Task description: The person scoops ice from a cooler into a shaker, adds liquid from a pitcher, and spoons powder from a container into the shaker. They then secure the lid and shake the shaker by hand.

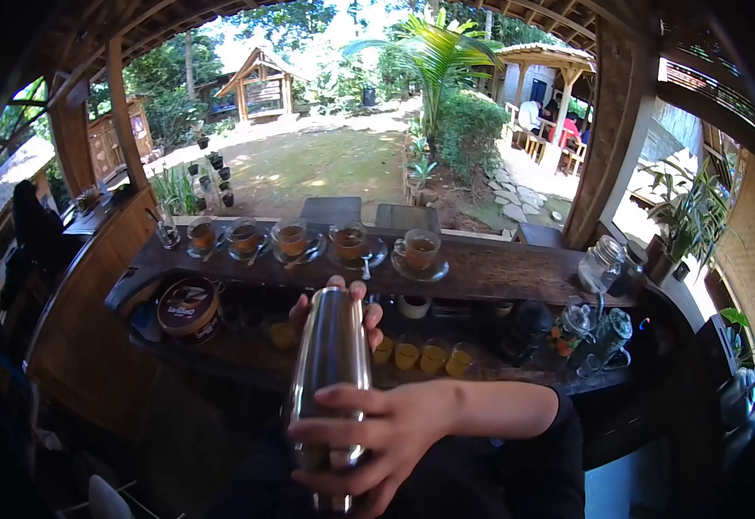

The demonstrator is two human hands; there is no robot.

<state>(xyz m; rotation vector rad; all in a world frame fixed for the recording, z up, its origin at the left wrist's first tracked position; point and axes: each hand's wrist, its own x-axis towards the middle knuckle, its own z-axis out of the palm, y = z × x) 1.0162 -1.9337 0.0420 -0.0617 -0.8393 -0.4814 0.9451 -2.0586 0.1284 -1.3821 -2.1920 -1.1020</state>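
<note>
A tall silver metal shaker (332, 346) is held between both hands, tilted slightly away from me. My right hand (364, 437) wraps round its lower, nearer part. The fingertips of my left hand (343, 307) curl round its far end from behind; the rest of that hand is hidden by the shaker. Beyond it, on the raised wooden counter, glass cups of brown drink (291, 236) stand on saucers, some with spoons. Small glasses of yellow-orange liquid (433, 356) stand in a row on the lower shelf, right of the shaker.
A round brown tub (189, 307) sits at the left of the lower shelf. Glass jars (600, 266) stand on the right end of the counter, with more glassware below. Stools, a garden and people seated in a far hut (565, 130) lie beyond.
</note>
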